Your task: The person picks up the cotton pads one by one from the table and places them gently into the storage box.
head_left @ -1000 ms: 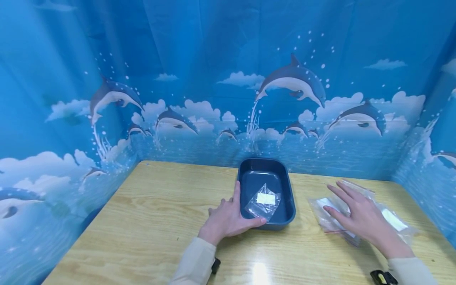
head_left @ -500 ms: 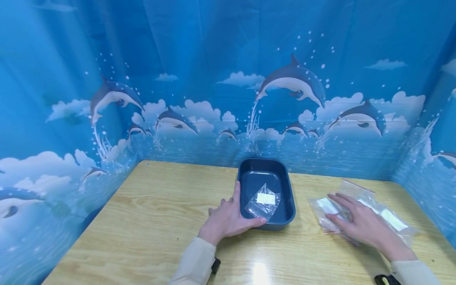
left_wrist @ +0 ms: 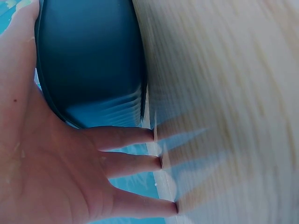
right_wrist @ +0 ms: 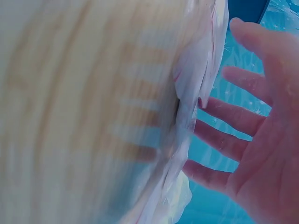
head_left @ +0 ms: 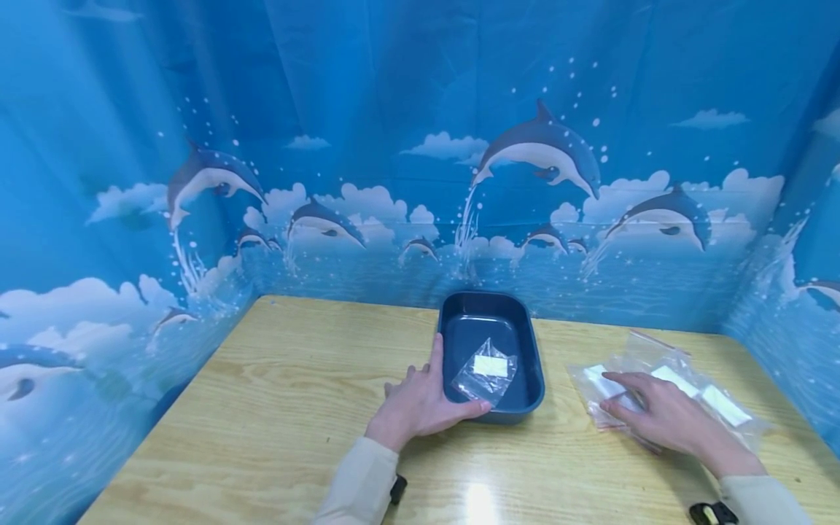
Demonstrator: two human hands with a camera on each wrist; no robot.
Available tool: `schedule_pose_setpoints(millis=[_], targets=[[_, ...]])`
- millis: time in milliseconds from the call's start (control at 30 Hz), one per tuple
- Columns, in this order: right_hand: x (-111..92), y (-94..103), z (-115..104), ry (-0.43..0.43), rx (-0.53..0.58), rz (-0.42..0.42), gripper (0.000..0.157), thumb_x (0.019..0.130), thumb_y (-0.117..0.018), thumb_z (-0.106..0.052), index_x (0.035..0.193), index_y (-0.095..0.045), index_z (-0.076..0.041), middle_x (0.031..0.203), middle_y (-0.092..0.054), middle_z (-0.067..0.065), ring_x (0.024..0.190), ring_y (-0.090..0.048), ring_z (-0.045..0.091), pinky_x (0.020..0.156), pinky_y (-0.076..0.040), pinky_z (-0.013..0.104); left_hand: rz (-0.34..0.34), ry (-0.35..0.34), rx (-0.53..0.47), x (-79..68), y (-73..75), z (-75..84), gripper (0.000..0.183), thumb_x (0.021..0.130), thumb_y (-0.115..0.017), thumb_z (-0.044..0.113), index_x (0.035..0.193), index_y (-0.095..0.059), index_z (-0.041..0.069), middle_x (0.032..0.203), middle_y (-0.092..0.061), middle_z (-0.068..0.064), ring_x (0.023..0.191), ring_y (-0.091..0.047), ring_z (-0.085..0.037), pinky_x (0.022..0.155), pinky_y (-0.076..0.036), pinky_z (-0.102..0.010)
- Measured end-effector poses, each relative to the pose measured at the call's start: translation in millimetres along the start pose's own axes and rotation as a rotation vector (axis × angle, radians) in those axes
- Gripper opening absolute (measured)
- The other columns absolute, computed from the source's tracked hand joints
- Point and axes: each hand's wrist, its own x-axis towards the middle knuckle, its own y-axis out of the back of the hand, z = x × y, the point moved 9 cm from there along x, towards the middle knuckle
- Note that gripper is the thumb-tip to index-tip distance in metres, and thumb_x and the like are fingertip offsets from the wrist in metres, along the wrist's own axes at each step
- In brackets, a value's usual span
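My left hand (head_left: 423, 408) rests against the near left corner of a dark blue tray (head_left: 534, 364). Its thumb lies over the near rim and the index finger runs along the left side; in the left wrist view the other fingers are spread, tips at the table. Inside the tray lies a clear zip bag (head_left: 474, 378) with a white label. My right hand (head_left: 669, 415) lies over several clear zip bags (head_left: 593, 401) with white labels. In the right wrist view its fingers (right_wrist: 233, 116) reach spread toward the bags (right_wrist: 198, 60), some tips touching the plastic.
The wooden table (head_left: 295, 379) extends to the left of the tray. A blue curtain (head_left: 367, 146) printed with dolphins hangs behind it and at both sides. More bags (head_left: 725, 405) overlap to the right of my right hand.
My right hand has come down onto the bags, and its fingers have drawn in and bent slightly. The left hand and the tray have not moved.
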Motion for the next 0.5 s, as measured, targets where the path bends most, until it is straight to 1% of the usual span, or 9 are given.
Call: schedule_pose_setpoints(millis=[133,333,433,500], targets=[[-1.2,-0.6,-1.2,0.043,0.003,0.020,0.041,0.088,-0.079,-0.030,0.121,-0.073,-0.005,0.117,-0.074,0.022,0.105,-0.070,0.045,0.088,-0.056,0.062,0.001,-0.002,0.005,-0.2,0.4,0.8,0.135,0.072,-0.059,0.092,0.166,0.008,0.022,0.157,-0.048,-0.019,0.143,-0.042,-0.054,0.107,-0.029,-0.083],[-2.7,0.7,-2.2,0.126,-0.039,0.075,0.029,0.082,-0.084,-0.019,0.108,-0.077,-0.009,0.108,-0.077,0.016,0.096,-0.073,0.039,0.083,-0.058,0.058,0.006,-0.006,0.016,0.1,0.5,0.9,0.135,0.072,-0.059,0.092,0.166,0.008,0.022,0.157,-0.048,-0.018,0.143,-0.043,-0.053,0.107,-0.030,-0.083],[-2.4,1.4,-1.8,0.141,-0.047,0.092,0.023,0.080,-0.085,-0.015,0.101,-0.079,-0.012,0.103,-0.078,0.012,0.091,-0.073,0.036,0.080,-0.060,0.053,0.006,-0.007,0.013,-0.4,0.3,1.1,0.135,0.072,-0.059,0.092,0.166,0.009,0.022,0.157,-0.048,-0.018,0.143,-0.042,-0.053,0.107,-0.030,-0.083],[-1.2,0.8,-0.3,0.130,-0.037,0.083,0.019,0.079,-0.085,-0.014,0.097,-0.079,-0.014,0.101,-0.078,0.011,0.089,-0.073,0.035,0.078,-0.060,0.051,0.009,-0.007,0.010,-0.7,0.3,1.1,0.136,0.072,-0.060,0.092,0.166,0.009,0.022,0.157,-0.048,-0.018,0.143,-0.043,-0.053,0.107,-0.030,-0.083]])
